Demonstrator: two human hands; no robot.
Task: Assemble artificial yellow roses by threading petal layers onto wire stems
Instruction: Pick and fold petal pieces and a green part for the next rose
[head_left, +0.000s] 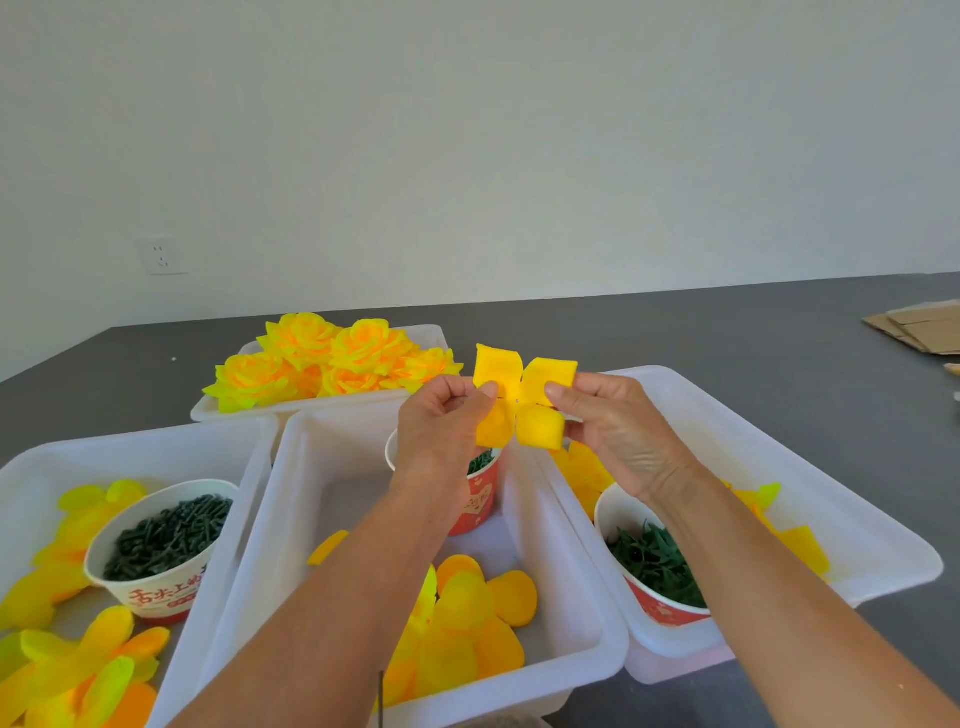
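The dark grey table (779, 332) runs under everything I have laid out, with flattened cardboard (919, 330) at its far right edge and a white wall with a socket (162, 255) behind it. Four white plastic trays sit close together on it. The far tray (436, 335) is heaped with finished yellow roses (332, 358). The middle tray (322, 467), right in front of me, holds loose round yellow petals (467, 623) at its near end and a red paper cup (475, 499) at its far end, mostly hidden behind my left wrist. The left tray (31, 467) has yellow-green petal pieces (78, 670) around a paper bowl (156, 545) full of dark green stem pieces. The right tray (857, 525) holds more yellow petals and a red-and-white bowl (654, 577) of green leafy parts, partly covered by my right forearm.

Above the middle tray, between the roses and the cup, I hold up a four-lobed yellow petal layer (524, 402). My left hand (441, 431) pinches its left side, thumb in front and fingers curled. My right hand (618, 431) pinches its right side the same way, so the layer is spread flat between them, facing me, with a small hole showing at its centre.
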